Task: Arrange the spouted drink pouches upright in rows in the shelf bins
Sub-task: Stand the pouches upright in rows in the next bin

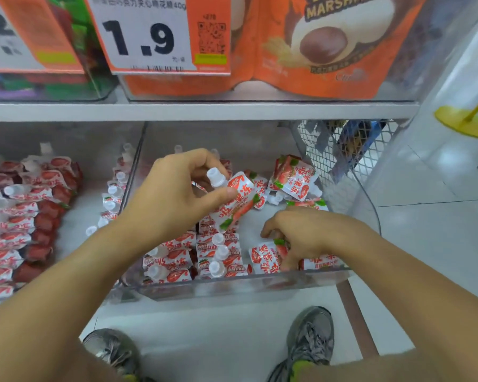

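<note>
- A shop shelf point(199, 111) holds a clear bin point(243, 283) of strawberry pouches.
- The left hand point(177, 194) pinches a raised pouch point(236, 201); the right hand point(301, 235) grips a front pouch point(265, 256).
- Best set each spout-up beside the standing row point(218, 255).

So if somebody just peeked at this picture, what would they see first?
Probably the two bare hands in the middle: the left hand pinches a red-and-white strawberry drink pouch with a white spout above the clear plastic shelf bin, while the right hand grips another strawberry pouch near the bin's front. Up top, a big white price tag reading 1.9 stands out.
</note>
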The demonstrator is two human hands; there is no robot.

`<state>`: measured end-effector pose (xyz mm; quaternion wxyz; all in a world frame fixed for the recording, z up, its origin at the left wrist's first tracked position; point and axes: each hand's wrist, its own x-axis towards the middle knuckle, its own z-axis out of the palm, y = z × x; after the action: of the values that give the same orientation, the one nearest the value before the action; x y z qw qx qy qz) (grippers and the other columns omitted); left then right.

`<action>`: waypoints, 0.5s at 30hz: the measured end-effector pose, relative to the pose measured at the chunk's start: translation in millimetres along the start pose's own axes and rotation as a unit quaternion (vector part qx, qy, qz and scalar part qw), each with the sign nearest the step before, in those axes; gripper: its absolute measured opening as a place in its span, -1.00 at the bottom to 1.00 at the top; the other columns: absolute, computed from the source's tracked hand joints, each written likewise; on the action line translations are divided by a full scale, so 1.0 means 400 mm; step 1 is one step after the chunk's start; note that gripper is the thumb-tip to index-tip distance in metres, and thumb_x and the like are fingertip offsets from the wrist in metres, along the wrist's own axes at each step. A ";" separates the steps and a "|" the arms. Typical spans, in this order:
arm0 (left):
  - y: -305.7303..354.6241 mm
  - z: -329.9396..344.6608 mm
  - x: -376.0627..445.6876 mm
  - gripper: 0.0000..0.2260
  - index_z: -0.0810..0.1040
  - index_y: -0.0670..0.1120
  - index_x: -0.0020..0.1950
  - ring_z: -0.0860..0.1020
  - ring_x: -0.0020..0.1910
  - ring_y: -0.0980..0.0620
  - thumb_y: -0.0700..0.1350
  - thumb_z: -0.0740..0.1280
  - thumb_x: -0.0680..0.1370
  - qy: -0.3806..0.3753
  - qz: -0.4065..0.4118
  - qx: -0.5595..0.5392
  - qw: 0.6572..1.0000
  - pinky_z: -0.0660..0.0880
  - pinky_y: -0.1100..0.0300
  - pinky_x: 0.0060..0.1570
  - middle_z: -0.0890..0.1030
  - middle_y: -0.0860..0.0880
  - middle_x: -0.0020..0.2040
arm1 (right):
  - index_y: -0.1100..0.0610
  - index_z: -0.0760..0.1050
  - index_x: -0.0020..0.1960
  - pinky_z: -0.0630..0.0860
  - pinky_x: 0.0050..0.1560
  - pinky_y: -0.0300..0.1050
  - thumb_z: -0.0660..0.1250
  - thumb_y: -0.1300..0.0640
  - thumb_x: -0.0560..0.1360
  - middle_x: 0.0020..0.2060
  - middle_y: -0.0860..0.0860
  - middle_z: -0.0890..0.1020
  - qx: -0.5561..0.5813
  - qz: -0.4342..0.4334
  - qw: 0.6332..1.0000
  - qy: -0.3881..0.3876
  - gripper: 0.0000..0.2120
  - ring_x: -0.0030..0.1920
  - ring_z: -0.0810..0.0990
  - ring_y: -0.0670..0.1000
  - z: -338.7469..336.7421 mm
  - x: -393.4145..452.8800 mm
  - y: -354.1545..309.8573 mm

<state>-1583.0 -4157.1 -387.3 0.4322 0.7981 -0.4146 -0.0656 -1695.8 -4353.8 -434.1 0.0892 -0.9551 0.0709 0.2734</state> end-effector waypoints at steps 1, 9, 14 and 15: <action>0.000 -0.001 -0.004 -0.84 0.58 0.01 -0.17 0.61 -0.32 0.25 -0.04 0.54 0.39 0.005 0.000 -0.005 1.000 0.46 0.44 -0.31 0.66 0.17 -0.27 | -0.01 0.46 0.40 0.52 0.05 -0.08 0.63 0.00 0.30 0.12 -0.10 0.59 0.004 -0.010 1.000 0.002 -0.28 0.14 0.57 0.02 -0.003 0.000 0.002; 0.005 0.010 -0.008 -0.85 0.58 -0.03 -0.17 0.60 -0.29 0.22 -0.07 0.53 0.40 0.040 0.006 -0.023 0.999 0.49 0.42 -0.29 0.65 0.17 -0.27 | -0.19 0.46 0.03 0.56 0.08 0.04 0.57 -0.03 0.37 0.01 -0.19 0.55 0.162 -0.053 0.982 0.084 -0.65 0.02 0.58 -0.13 -0.004 -0.058 0.047; 0.009 0.033 -0.001 -0.87 0.57 0.03 -0.16 0.59 -0.29 0.23 -0.04 0.51 0.43 0.046 0.021 -0.036 0.998 0.47 0.41 -0.30 0.64 0.15 -0.26 | -0.27 0.51 0.24 0.58 0.13 -0.08 0.40 -0.17 0.48 0.11 -0.23 0.62 0.273 -0.075 0.937 0.202 -0.67 0.10 0.61 -0.19 -0.024 -0.120 0.048; 0.010 0.040 0.001 -0.87 0.56 0.05 -0.16 0.58 -0.30 0.23 -0.04 0.51 0.43 0.045 0.025 -0.037 0.998 0.46 0.42 -0.30 0.64 0.15 -0.25 | -0.26 0.52 0.27 0.57 0.14 -0.13 0.40 -0.21 0.45 0.13 -0.25 0.60 0.268 -0.070 0.935 0.223 -0.61 0.11 0.59 -0.21 -0.028 -0.129 0.044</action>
<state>-1592.5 -4168.6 -394.0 0.4815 0.7728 -0.4121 -0.0338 -1736.7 -4368.9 -399.4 0.3424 -0.9349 0.0922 0.0173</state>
